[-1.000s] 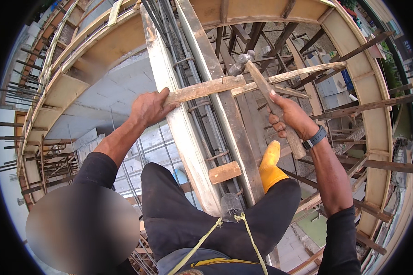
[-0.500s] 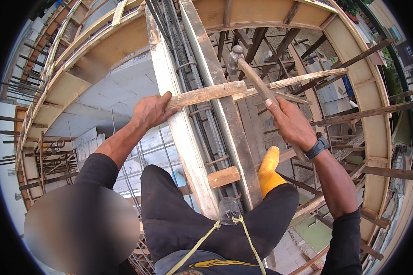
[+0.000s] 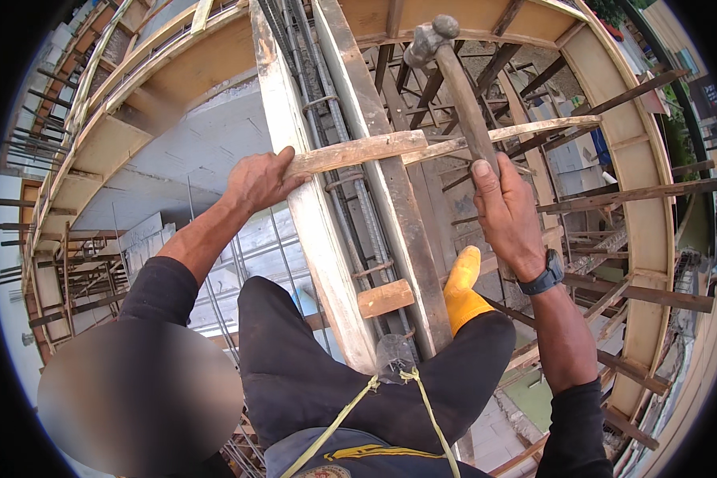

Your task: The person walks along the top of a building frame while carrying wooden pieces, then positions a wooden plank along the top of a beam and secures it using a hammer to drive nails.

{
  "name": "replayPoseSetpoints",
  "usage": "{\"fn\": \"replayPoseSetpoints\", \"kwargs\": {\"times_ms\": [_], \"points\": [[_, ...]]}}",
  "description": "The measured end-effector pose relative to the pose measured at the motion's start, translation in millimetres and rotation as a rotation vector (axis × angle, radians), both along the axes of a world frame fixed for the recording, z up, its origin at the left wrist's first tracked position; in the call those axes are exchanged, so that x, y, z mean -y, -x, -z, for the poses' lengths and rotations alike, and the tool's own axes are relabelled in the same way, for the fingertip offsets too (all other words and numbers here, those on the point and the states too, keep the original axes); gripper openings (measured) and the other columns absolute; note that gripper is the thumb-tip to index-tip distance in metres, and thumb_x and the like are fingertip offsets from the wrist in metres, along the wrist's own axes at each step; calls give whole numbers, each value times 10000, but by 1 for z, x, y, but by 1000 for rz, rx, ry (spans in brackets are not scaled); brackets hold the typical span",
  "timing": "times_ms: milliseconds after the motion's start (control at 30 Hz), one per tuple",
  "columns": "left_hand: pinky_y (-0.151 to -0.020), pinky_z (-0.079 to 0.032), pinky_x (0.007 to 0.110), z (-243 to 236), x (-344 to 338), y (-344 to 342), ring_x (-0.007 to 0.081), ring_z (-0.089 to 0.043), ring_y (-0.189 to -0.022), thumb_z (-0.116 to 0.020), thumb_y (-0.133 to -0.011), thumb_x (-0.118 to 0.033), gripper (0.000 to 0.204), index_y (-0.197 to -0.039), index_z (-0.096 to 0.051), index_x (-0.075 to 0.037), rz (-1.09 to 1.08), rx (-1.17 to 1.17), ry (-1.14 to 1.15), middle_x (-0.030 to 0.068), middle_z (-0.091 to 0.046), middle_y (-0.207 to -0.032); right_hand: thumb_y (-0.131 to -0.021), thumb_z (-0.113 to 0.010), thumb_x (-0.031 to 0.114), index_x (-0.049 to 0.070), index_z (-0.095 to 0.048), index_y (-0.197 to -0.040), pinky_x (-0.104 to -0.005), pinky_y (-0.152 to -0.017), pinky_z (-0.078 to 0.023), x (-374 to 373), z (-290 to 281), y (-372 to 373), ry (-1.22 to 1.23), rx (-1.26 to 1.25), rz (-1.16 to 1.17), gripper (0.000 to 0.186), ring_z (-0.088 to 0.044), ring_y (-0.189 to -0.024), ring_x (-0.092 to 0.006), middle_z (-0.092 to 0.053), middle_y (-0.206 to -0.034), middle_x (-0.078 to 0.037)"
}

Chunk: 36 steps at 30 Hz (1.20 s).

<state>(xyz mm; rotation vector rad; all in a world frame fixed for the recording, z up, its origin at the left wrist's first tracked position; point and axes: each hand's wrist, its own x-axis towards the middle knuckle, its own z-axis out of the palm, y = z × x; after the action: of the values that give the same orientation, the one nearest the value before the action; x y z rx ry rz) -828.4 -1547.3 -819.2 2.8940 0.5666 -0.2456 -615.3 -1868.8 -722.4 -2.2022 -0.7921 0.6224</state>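
Note:
A short wooden strip [image 3: 366, 151] lies across the two long formwork boards, the pale one [image 3: 327, 247] and the darker one [image 3: 416, 255]. My left hand [image 3: 261, 182] is closed around its left end, thumb on top. To the right, my right hand [image 3: 505, 211] grips the wooden handle of a hammer [image 3: 464, 99]. The rounded steel hammer head is up, beyond the strip and apart from it. Ribbed steel bars [image 3: 366, 211] run between the boards, tied with thin stirrups. Nearer me, a small wood block [image 3: 385, 298] bridges the same gap.
A clear plastic bag [image 3: 394, 357] hangs from yellow string [image 3: 334, 426] at my waist. My yellow boot [image 3: 464, 291] is right of the boards. Curved plywood formwork [image 3: 641, 199] surrounds the area, with timber props [image 3: 629, 195] projecting. Thin upright bars [image 3: 283, 255] stand at left.
The hammer head has swung upward and slightly right, away from the strip, as my right wrist turned. My left hand stays on the strip's left end.

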Motion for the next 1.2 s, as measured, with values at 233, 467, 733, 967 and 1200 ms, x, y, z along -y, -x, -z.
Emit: {"fn": "replayPoseSetpoints", "kwargs": {"times_ms": [233,467,733,967,1200], "points": [[-650,-522,547,5,1,-7,449,-673,-728,-602,-940,-560,507,-1011,-547,-61,36,23,-20,227,-673,-753,-1051,-546,353,-14,-558,-1084,-408,-527,-416,10,74,16,-305,163,-54,369,-506,-513,-363,-566,-628,-158],[-663,-524,553,0,-1,4,448,-676,-741,-604,-940,-547,492,-1005,-538,-64,-13,-12,-18,223,-675,-750,-1050,-532,390,-24,-550,-1079,-367,-530,-419,1,33,29,-296,-46,6,415,-546,-525,-250,-560,-620,-140],[-673,-536,544,-1,-7,10,440,-684,-753,-582,-951,-571,513,-1021,-554,-63,-15,-17,-50,224,-681,-758,-1042,-542,389,-52,-520,-1084,-390,-598,-465,-12,73,8,80,78,-216,444,-519,-572,-396,-584,-682,-205],[-668,-545,535,13,-8,6,414,-690,-739,-562,-956,-592,529,-998,-565,-65,27,80,-13,200,-684,-747,-1075,-464,464,78,-519,-907,-222,-440,-302,7,103,48,-532,-244,90,425,-377,-509,-29,-424,-629,56],[-657,-552,538,16,-7,6,400,-697,-743,-597,-926,-603,534,-1001,-581,-74,45,123,-8,182,-689,-738,-1048,-435,589,94,-508,-969,-214,-433,-326,-5,38,25,-20,-356,70,506,-374,-500,-40,-420,-655,40]]}}
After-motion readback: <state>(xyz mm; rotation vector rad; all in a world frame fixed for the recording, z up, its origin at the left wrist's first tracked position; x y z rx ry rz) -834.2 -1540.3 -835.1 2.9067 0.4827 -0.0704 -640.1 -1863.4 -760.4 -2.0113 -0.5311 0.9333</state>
